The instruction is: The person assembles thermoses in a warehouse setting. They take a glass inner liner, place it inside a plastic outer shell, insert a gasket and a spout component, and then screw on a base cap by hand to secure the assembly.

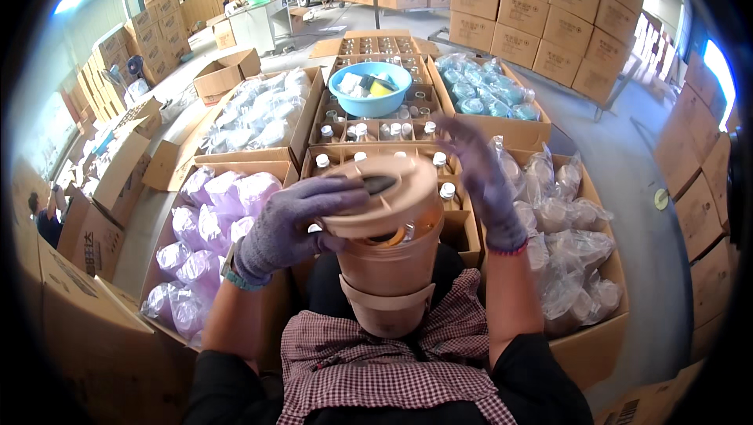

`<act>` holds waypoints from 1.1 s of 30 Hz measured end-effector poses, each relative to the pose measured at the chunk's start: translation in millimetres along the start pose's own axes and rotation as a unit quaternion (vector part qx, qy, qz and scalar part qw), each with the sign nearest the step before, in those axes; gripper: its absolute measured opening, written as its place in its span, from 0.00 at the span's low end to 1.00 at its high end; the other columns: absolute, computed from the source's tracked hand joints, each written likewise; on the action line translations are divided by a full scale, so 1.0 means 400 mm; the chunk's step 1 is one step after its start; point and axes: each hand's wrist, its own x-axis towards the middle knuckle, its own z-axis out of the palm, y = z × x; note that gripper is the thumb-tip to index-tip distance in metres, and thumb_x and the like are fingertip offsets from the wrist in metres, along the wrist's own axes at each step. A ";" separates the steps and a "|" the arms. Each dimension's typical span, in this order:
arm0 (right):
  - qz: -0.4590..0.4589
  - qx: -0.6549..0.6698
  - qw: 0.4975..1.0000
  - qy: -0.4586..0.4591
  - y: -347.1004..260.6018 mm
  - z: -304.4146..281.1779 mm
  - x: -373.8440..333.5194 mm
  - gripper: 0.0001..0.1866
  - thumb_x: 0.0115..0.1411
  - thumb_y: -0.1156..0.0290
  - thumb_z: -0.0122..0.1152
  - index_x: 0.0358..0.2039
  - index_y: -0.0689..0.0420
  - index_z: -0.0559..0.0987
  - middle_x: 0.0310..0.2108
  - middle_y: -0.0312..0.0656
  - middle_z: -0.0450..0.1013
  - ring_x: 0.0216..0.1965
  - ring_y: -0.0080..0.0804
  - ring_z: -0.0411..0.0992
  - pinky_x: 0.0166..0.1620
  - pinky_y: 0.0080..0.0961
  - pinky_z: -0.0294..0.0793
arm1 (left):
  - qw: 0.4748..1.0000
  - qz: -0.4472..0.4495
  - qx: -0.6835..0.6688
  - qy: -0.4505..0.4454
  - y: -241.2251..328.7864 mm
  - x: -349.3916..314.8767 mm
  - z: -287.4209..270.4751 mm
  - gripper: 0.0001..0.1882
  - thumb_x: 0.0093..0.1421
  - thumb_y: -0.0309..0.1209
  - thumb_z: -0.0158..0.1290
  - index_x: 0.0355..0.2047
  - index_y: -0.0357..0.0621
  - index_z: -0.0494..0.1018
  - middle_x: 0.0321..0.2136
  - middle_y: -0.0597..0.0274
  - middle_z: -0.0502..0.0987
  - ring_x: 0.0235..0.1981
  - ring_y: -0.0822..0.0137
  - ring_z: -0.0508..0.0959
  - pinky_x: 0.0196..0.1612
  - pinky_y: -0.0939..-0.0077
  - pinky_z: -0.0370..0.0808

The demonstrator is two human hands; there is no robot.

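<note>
Both hands are gloved, but only one of them is really being used. The pinkish-tan lid [404, 189] is gripped at its left rim by the left hand [294, 225], fingers laid over the top and thumb tucked under. The right hand [480, 178] is held up off to the lid's right, fingers spread, nothing grasped, and no contact with the lid can be made out.

The key bit, IMO: the lid is held tilted right over the mouth of the matching bucket [392, 268], with a gap left on the near side where something orange [390, 238] can be seen. Whether the far rim is touched can't be told. The bucket is stood roughly upright between the knees, long axis running up toward the lid, so it's placed below and between both hands, left one nearer.

Further out, wrapped lilac containers [200, 268] are boxed on the left and clear-wrapped containers [561, 217] on the right. White-capped bottles [361, 133] are slotted into dividers straight ahead, with a blue basin [369, 109] set beyond, and cartons [545, 9] are stacked behind.
</note>
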 end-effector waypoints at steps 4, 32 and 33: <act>-0.049 -0.037 0.985 -0.159 -0.003 0.036 -0.035 0.25 0.48 0.53 0.80 0.42 0.55 0.87 0.53 0.41 0.76 0.64 0.44 0.66 0.67 0.42 0.64 | 0.999 0.000 -0.027 -0.025 -0.024 -0.004 0.039 0.36 0.56 0.57 0.62 0.57 0.44 0.78 0.55 0.50 0.79 0.61 0.47 0.75 0.63 0.53 0.71; -0.061 0.083 0.994 0.023 0.113 0.106 -0.081 0.14 0.69 0.67 0.56 0.26 0.58 0.80 0.30 0.37 0.73 0.36 0.34 0.68 0.52 0.30 0.69 | 0.976 -0.049 -0.021 0.211 -0.034 0.000 0.180 0.23 0.62 0.52 0.53 0.28 0.43 0.79 0.38 0.58 0.81 0.52 0.53 0.76 0.62 0.50 0.64; -0.069 -0.038 0.993 0.085 0.053 0.159 -0.099 0.14 0.68 0.67 0.57 0.26 0.58 0.81 0.29 0.38 0.73 0.37 0.35 0.69 0.52 0.31 0.69 | 0.962 -0.040 -0.120 0.243 -0.078 -0.010 0.185 0.25 0.65 0.51 0.50 0.25 0.41 0.78 0.39 0.56 0.81 0.53 0.52 0.76 0.65 0.49 0.62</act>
